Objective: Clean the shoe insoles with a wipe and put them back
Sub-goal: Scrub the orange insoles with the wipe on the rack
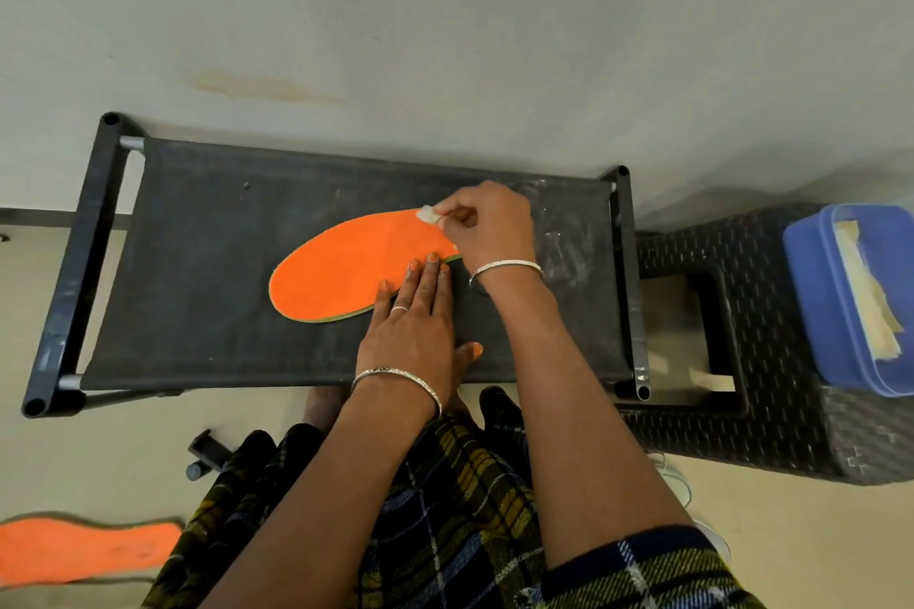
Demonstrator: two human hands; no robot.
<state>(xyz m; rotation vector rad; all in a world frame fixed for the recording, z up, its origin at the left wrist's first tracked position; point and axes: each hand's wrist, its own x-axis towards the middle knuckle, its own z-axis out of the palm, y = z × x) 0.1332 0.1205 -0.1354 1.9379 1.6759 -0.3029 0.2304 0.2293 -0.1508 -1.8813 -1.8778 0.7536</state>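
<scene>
An orange insole (346, 267) is laid flat on the black fabric shelf (198, 237) of a low rack, with its broad end turned to the left. It is pinned by the left hand (415, 321), whose fingers are stretched straight and pressed on the near edge. That grip is open and nothing is held in it, presumably so that the thin piece is stopped from sliding under the rubbing. A small wad of white wipe (426, 214) is pinched in the closed grip of the right hand (487, 225) and set against the far edge of the insole. The wiping step is judged to be under way. A second insole (84, 549) is seen on the floor (791, 534) at the lower left, well apart. A blue box (816, 302) with pale cloth in it is set on a woven stool (771, 420) just beside the rack, probably for easy reach.
</scene>
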